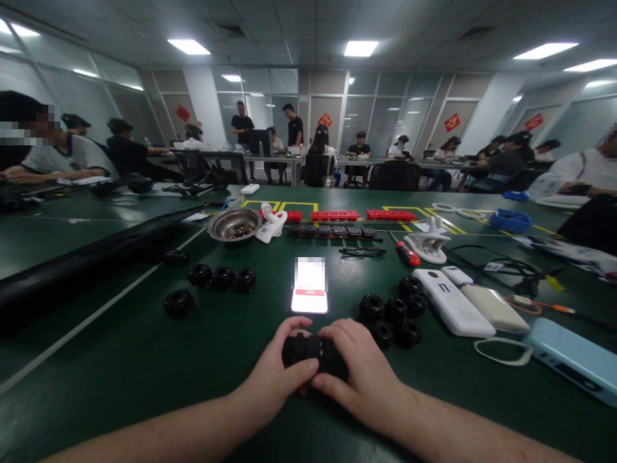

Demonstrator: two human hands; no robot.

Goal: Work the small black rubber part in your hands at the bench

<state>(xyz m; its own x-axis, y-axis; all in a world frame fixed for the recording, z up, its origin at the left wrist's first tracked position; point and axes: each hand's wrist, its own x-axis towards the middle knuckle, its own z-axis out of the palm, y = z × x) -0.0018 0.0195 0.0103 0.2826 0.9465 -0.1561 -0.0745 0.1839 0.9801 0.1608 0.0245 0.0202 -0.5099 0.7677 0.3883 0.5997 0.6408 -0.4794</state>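
Note:
Near the front of the table my left hand is closed round a black ribbed round part, its thumb pressed on the near side. My right hand curls against the same part from the right, fingertips on its edge. Much of the part lies hidden behind the fingers, so its exact kind is unclear. Just beyond the hands lies a phone with its screen lit. Several black toy tyres cluster to the right of the hands. More black tyres sit to the left, one of them nearer to me.
A metal bowl holds small brass-coloured pieces. Behind lie red strips, a black strip and a red-handled screwdriver. White power bank, blue power bank, cables and a blue bin stand right. Other people sit beyond.

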